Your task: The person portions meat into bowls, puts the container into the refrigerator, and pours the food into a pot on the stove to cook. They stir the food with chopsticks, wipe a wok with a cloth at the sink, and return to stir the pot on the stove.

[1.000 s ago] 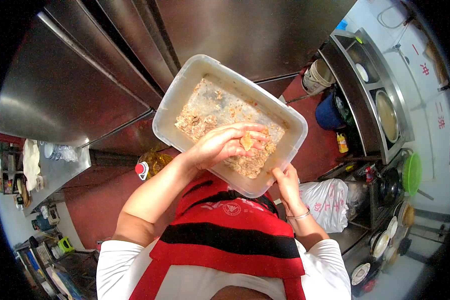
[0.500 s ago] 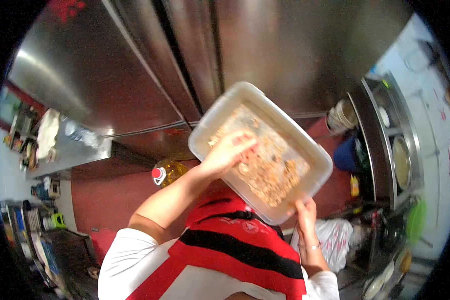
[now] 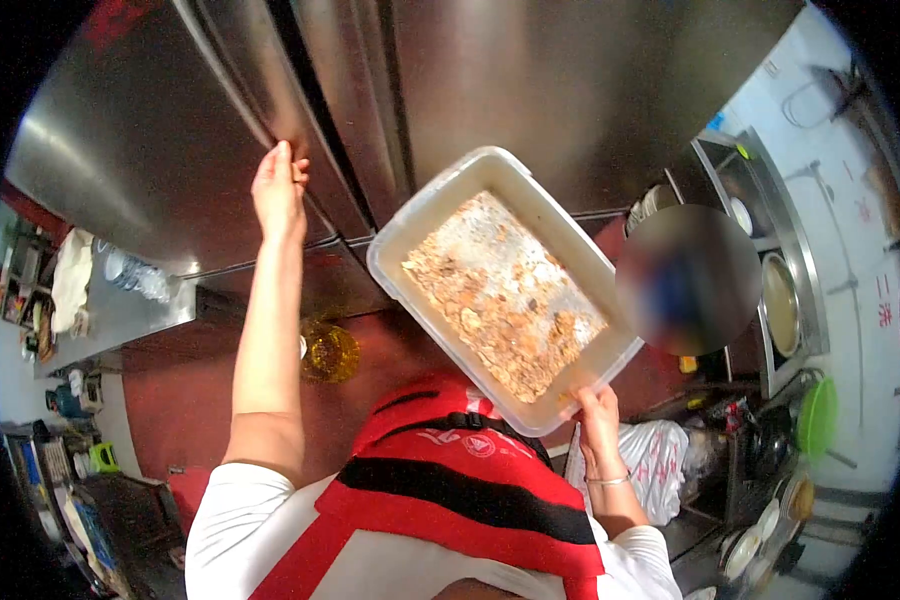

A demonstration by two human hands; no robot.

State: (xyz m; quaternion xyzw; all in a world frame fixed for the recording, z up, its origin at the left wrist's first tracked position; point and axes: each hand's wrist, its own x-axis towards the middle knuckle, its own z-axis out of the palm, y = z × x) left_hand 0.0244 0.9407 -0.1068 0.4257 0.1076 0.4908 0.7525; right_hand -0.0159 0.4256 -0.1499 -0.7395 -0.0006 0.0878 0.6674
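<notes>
My right hand (image 3: 597, 415) grips the near right corner of a translucent plastic tub (image 3: 560, 215). The tub is tilted toward me, and a layer of brownish, crumbly dried flakes (image 3: 480, 310) covers much of its bottom, with a whitish patch at the far side. My left hand (image 3: 281, 190) is stretched forward, its fingers curled at the vertical edge of a stainless steel cabinet door (image 3: 140, 130); their exact hold is partly hidden. Below my left forearm, on the red floor (image 3: 210, 390), stands a bottle of yellow oil (image 3: 330, 352).
Left is a steel counter (image 3: 120, 320) with a plastic-wrapped item. To the right stand a steel worktop with a round pan (image 3: 781, 305), a green plastic lid-like disc (image 3: 818, 418) and a white plastic bag (image 3: 650, 470). A blurred round patch hides part of the right side.
My left hand has left the inside of the tub and moved left and forward to the steel door. The tub has shifted slightly left, still in my right hand.
</notes>
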